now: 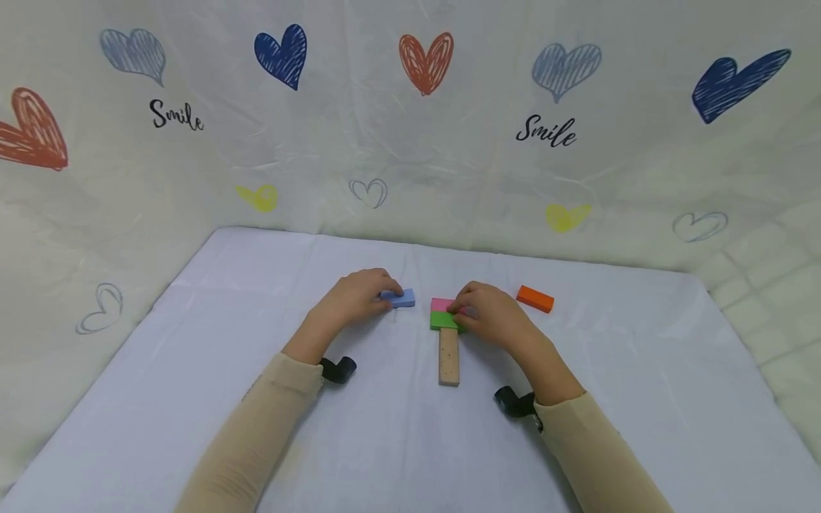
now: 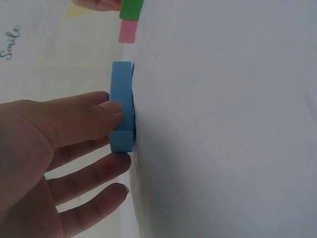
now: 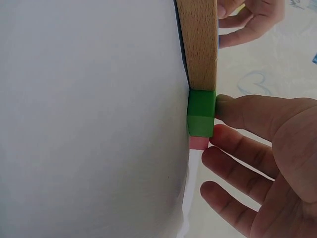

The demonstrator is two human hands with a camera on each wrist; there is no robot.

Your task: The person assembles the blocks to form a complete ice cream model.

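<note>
My left hand (image 1: 359,296) pinches a blue block (image 2: 122,94), thumb on its near side and fingers behind it. The block lies flat near the back of the table. To its right, a pink block (image 1: 441,304) lies directly behind a green block (image 3: 201,111), their long sides together. A bare wooden block (image 1: 449,360) runs toward me from the green block's front, like a stem. My right hand (image 1: 490,313) rests on the pair, its thumb on top of the green block and a fingertip at the pink one. It covers their right ends.
An orange block (image 1: 535,298) lies apart, at the back right beyond my right hand. A white cloth covers the table (image 1: 385,442). Behind it hangs a pale sheet (image 1: 462,164) printed with hearts and lettering. Each wrist carries a small black camera (image 1: 338,370).
</note>
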